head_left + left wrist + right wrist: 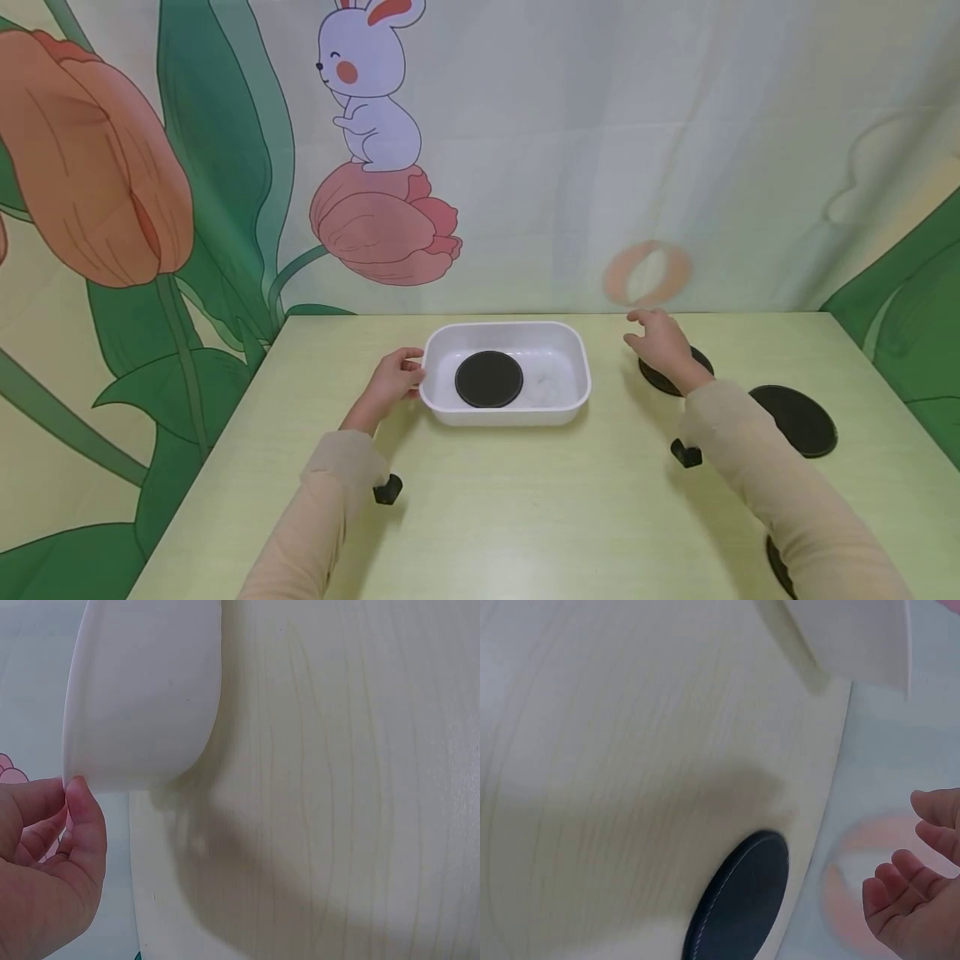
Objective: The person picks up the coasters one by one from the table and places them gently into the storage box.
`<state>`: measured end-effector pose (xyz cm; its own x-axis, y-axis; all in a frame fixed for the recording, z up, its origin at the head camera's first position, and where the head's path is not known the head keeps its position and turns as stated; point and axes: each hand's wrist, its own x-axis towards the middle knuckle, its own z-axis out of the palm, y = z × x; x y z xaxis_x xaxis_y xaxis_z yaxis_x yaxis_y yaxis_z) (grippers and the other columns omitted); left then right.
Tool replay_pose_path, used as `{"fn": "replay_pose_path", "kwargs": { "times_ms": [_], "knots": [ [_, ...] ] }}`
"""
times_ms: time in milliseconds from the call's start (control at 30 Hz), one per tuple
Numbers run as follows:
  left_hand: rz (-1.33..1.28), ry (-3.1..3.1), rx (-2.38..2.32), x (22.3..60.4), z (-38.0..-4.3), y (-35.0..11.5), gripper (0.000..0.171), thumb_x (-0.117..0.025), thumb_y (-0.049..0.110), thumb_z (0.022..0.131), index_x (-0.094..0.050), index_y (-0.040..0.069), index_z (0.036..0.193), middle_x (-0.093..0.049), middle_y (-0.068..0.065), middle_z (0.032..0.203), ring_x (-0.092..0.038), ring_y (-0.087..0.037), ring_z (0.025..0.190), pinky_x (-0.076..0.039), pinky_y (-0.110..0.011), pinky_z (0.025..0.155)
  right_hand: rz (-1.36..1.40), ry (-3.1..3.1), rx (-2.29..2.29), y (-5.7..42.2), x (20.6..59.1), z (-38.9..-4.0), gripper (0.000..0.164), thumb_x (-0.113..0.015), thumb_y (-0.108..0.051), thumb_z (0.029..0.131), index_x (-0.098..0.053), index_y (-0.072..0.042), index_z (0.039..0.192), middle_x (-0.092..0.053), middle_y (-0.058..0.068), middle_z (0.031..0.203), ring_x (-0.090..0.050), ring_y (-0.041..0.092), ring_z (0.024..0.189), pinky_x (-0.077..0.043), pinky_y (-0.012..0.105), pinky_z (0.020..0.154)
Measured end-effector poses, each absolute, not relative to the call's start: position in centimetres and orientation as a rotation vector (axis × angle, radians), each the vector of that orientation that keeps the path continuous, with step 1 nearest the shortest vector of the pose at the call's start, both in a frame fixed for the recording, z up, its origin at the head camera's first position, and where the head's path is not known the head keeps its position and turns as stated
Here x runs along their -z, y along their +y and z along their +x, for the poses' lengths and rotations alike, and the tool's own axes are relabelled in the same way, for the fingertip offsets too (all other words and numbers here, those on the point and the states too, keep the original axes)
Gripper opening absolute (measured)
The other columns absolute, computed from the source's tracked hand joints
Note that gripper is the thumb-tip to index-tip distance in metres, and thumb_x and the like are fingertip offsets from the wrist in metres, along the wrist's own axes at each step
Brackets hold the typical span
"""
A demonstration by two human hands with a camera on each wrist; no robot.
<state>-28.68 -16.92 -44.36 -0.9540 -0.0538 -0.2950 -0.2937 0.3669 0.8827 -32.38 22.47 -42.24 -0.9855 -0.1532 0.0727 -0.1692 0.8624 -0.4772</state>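
Note:
A white rectangular plastic tray (510,418) sits on the table near its back edge. Inside it, toward the left, lies a black round coaster (489,379). My left hand (392,382) pinches the tray's left rim between thumb and fingers; the left wrist view shows the fingertips at the tray's corner (142,712). To the right of the tray, my right hand (663,346) hovers with loosely bent fingers and nothing in them. Below it lies another black coaster (697,360), partly hidden by the hand; its stitched edge shows in the right wrist view (742,900).
Farther right is a larger black round mat (798,421), and one more (780,567) is mostly covered by the right sleeve. A pale, unclear patch (546,387) shows on the tray floor. A printed curtain (525,208) hangs behind the table.

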Motion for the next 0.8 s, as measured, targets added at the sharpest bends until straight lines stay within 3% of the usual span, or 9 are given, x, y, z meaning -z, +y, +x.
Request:
{"fn": "replay_pose_path", "kwargs": {
  "times_ms": [167,500,800],
  "knots": [
    [-0.293,2.419,-1.628,44.2,-28.6,-17.0,0.036,-0.050,0.004,0.088,-0.043,0.005,0.123,-0.049,-0.013,0.101,-0.056,-0.022,0.080,-0.051,-0.028,0.065,0.202,-3.045,-0.717,24.1,43.0,-32.7,0.042,-0.049,-0.020,0.087,-0.044,0.002,0.123,-0.038,0.029,0.124,-0.037,0.045,0.112,-0.036,0.055,0.088],
    [-0.294,2.405,-1.631,44.4,-28.6,-17.1,0.039,-0.049,0.004,0.088,-0.042,0.006,0.126,-0.048,-0.013,0.104,-0.055,-0.026,0.087,-0.050,-0.026,0.066,0.093,-3.084,-0.628,26.3,44.7,-32.7,0.047,-0.049,-0.025,0.087,-0.040,-0.001,0.127,-0.033,0.029,0.125,-0.031,0.048,0.113,-0.039,0.057,0.077],
    [-0.304,2.410,-1.638,44.6,-28.8,-17.2,0.038,-0.050,0.005,0.088,-0.043,0.008,0.126,-0.048,-0.012,0.104,-0.055,-0.020,0.083,-0.051,-0.026,0.066,0.054,-3.118,-0.607,28.4,45.7,-32.6,0.052,-0.051,-0.027,0.086,-0.036,0.000,0.128,-0.027,0.031,0.129,-0.026,0.052,0.113,-0.038,0.059,0.077]
  ]
}}
